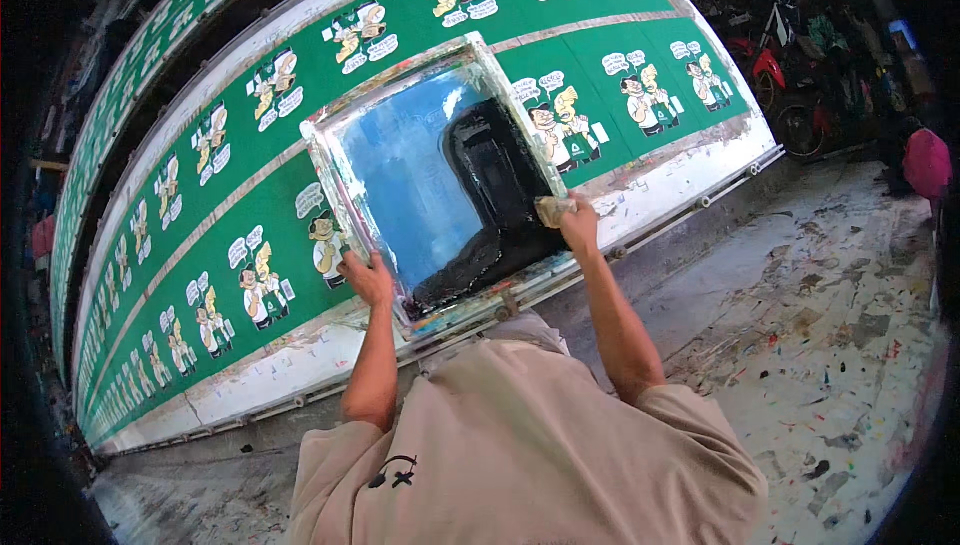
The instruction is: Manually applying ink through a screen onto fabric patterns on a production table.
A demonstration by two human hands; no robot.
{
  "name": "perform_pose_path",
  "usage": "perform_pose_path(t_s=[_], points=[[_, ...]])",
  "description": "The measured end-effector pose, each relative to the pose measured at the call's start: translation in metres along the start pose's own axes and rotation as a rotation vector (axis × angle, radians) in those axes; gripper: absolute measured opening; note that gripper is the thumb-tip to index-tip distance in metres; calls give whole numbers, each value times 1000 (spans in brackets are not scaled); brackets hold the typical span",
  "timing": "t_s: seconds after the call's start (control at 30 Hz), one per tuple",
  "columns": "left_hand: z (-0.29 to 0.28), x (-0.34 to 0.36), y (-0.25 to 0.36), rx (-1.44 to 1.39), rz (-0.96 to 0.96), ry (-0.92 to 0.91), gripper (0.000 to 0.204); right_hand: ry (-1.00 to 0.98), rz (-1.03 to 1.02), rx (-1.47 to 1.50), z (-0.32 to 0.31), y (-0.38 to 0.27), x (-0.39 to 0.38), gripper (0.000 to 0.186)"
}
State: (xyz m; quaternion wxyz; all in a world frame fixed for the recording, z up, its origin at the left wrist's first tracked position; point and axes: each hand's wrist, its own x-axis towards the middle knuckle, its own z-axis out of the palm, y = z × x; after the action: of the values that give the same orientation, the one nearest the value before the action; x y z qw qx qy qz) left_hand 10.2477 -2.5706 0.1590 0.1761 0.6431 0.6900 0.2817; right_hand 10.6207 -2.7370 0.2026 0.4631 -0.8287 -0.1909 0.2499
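Observation:
A screen printing frame [332,177] with worn, paint-smeared edges lies tilted on a green printed sheet [320,75]. Its blue mesh [395,180] carries a thick band of black ink [505,170] along the right side and the bottom. My left hand [368,278] is closed on the frame's left edge near the lower corner. At the opposite edge, my right hand [580,225] grips a tan, stained piece [552,210], whose kind I cannot make out, over the inked side.
Rows of repeated cartoon prints cover the long white-edged table [690,180], with a metal rail [690,213] along its near side. Another printed table [150,45] runs beyond. Red motorcycles [770,65] stand at the upper right. Scraps and paint spots litter the floor [800,345].

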Motion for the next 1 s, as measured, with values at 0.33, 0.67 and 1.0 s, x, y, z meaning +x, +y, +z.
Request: perform_pose_path(t_s=[0.33,0.67,1.0], points=[[9,-12,9,154,-116,-41,48,-177,-61,-460,2,-40,-39,34],[4,-11,10,67,-152,-73,46,-499,-726,-905,112,-111,115,21],[3,1,4,91,-119,-6,36,-475,-754,-772,18,-42,-7,29]])
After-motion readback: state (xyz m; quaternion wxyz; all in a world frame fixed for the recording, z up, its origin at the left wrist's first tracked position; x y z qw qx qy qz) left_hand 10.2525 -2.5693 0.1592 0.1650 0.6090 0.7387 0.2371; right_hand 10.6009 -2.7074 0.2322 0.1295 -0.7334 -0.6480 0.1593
